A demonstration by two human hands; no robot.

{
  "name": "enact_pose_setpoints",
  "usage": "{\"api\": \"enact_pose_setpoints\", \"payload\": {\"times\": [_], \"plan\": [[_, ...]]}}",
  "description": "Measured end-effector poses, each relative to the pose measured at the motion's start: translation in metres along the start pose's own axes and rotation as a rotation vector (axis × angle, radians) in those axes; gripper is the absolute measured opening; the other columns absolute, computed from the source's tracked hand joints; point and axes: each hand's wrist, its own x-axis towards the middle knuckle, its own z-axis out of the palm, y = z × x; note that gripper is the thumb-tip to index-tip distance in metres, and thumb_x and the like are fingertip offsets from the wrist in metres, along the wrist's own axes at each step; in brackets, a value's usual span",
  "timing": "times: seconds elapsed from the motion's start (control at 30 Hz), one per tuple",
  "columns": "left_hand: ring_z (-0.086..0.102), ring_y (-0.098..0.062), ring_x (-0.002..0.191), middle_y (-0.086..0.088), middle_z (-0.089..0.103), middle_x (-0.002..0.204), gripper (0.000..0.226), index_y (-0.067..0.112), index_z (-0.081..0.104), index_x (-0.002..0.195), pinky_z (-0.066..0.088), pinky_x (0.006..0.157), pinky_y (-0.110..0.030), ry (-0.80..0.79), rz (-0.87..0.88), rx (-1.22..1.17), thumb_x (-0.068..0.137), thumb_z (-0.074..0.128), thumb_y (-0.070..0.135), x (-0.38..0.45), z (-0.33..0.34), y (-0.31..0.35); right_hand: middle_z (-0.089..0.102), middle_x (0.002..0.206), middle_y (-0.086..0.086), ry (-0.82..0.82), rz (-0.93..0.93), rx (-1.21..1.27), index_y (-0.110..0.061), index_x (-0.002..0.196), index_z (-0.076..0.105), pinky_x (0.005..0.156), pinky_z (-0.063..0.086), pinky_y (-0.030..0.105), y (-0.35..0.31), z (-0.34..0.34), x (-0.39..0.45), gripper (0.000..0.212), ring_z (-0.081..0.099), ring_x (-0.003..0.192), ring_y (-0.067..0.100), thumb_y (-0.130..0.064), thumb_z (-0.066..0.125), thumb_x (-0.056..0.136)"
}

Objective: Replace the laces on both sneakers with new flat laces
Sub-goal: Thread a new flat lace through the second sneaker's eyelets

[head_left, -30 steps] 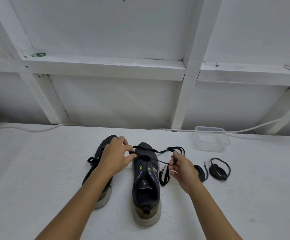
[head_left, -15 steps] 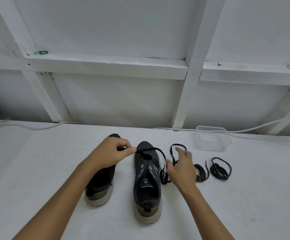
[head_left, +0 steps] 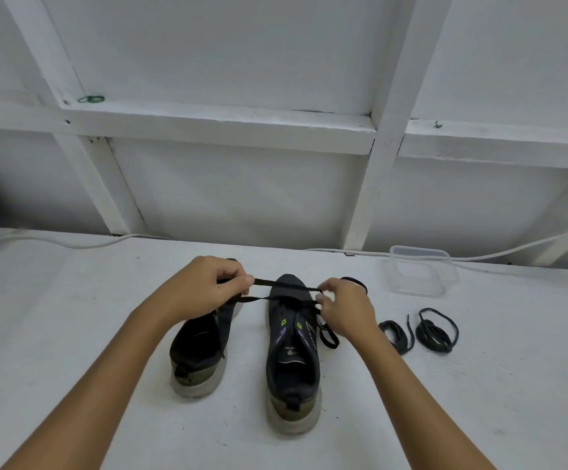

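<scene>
The step in hand looks like threading the new flat lace (head_left: 286, 285) into the right-hand sneaker (head_left: 292, 354), which stands heel toward the camera on the white tabletop (head_left: 72, 334), just beside the left-hand sneaker (head_left: 201, 354). The left hand (head_left: 204, 286) pinches one end of the lace between thumb and curled fingers, and the right hand (head_left: 343, 310) pinches the other side, so two black strands run taut between them above the toe end of the shoe. The lace seems to pass through only the lowest eyelets, so I judge this shoe barely begun; next the ends likely need evening out, then crossing up to the following pair of eyelets. The left-hand sneaker is partly hidden by the left wrist, so whether it is fully laced cannot be told. Two coiled black laces (head_left: 436, 330) lie well to the right, near a clear plastic container (head_left: 421, 276); old or new is unclear. The lace tips are hidden inside both hands.
</scene>
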Motion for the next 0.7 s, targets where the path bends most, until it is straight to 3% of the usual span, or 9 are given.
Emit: {"api": "enact_pose_setpoints", "payload": {"times": [0.07,0.17,0.23,0.33,0.4,0.47,0.53,0.63,0.7], "plan": [[0.048,-0.004,0.055,0.009,0.061,0.064,0.027,0.030,0.070,0.073,0.039,0.055,-0.015,-0.020,0.015,-0.015,0.096,0.061,0.041,0.000,0.004,0.004,0.053,0.147,-0.008,-0.012,-0.257,0.039,-0.029,0.142,0.055,0.109,0.039,0.034,-0.010,0.001,-0.007,0.053,0.044,0.134,0.019,-0.036,0.071,0.092],[0.048,-0.006,0.054,-0.002,0.062,0.067,0.026,0.029,0.069,0.076,0.038,0.054,-0.016,-0.059,0.055,-0.017,0.096,0.061,0.043,0.005,0.015,0.013,0.070,0.117,-0.016,-0.002,-0.583,0.040,-0.038,0.123,0.067,0.091,0.044,0.028,-0.034,0.007,-0.013,0.031,0.054,0.109,0.014,-0.039,0.058,0.094],[0.047,-0.005,0.052,0.000,0.063,0.066,0.024,0.031,0.069,0.077,0.037,0.052,-0.015,-0.053,0.061,-0.010,0.096,0.060,0.043,0.007,0.017,0.016,0.073,0.092,-0.010,0.039,-0.484,0.016,-0.035,0.105,0.073,0.076,0.048,0.033,-0.037,0.009,-0.010,0.029,0.057,0.093,0.015,-0.036,0.046,0.093],[0.048,-0.001,0.051,0.015,0.060,0.061,0.026,0.033,0.069,0.075,0.036,0.053,-0.011,-0.021,0.041,-0.004,0.097,0.059,0.042,0.002,0.013,0.011,0.074,0.089,-0.002,0.124,-0.084,0.121,-0.024,0.096,0.074,0.079,0.053,0.037,-0.016,0.000,0.003,0.025,0.065,0.093,0.024,-0.023,0.049,0.097],[0.048,-0.002,0.054,0.008,0.061,0.065,0.026,0.033,0.069,0.075,0.039,0.057,-0.017,-0.013,0.012,-0.017,0.097,0.059,0.042,-0.001,0.010,0.004,0.071,0.087,0.000,0.131,0.076,0.055,-0.023,0.090,0.073,0.080,0.054,0.036,0.000,-0.003,0.007,0.021,0.064,0.097,0.030,-0.021,0.054,0.098],[0.049,-0.007,0.057,-0.002,0.061,0.067,0.026,0.033,0.069,0.076,0.040,0.061,-0.026,-0.017,-0.010,-0.015,0.097,0.058,0.044,-0.001,0.011,0.000,0.071,0.116,-0.001,0.088,0.000,-0.036,-0.027,0.117,0.072,0.093,0.051,0.038,0.003,-0.003,0.002,0.022,0.057,0.117,0.030,-0.030,0.063,0.097],[0.044,-0.006,0.053,0.001,0.054,0.060,0.027,0.031,0.069,0.076,0.035,0.055,-0.019,-0.029,0.008,-0.015,0.097,0.058,0.044,0.001,0.015,0.005,0.059,0.141,-0.008,0.065,-0.301,-0.022,-0.028,0.145,0.054,0.104,0.043,0.038,-0.010,0.000,-0.008,0.056,0.047,0.127,0.024,-0.038,0.070,0.092],[0.040,-0.006,0.051,0.003,0.048,0.057,0.027,0.027,0.069,0.076,0.035,0.054,-0.017,-0.064,0.079,-0.010,0.098,0.059,0.040,0.006,0.025,0.018,0.072,0.111,-0.011,0.029,-0.592,0.007,-0.035,0.127,0.066,0.089,0.049,0.034,-0.037,0.005,-0.018,0.036,0.055,0.106,0.017,-0.043,0.051,0.095],[0.042,-0.006,0.050,0.005,0.049,0.057,0.027,0.028,0.069,0.076,0.036,0.053,-0.015,-0.055,0.077,-0.015,0.098,0.058,0.040,0.008,0.024,0.022,0.073,0.094,-0.004,0.071,-0.497,-0.023,-0.030,0.109,0.072,0.078,0.050,0.038,-0.038,0.005,-0.014,0.031,0.059,0.095,0.020,-0.033,0.043,0.097]]}}
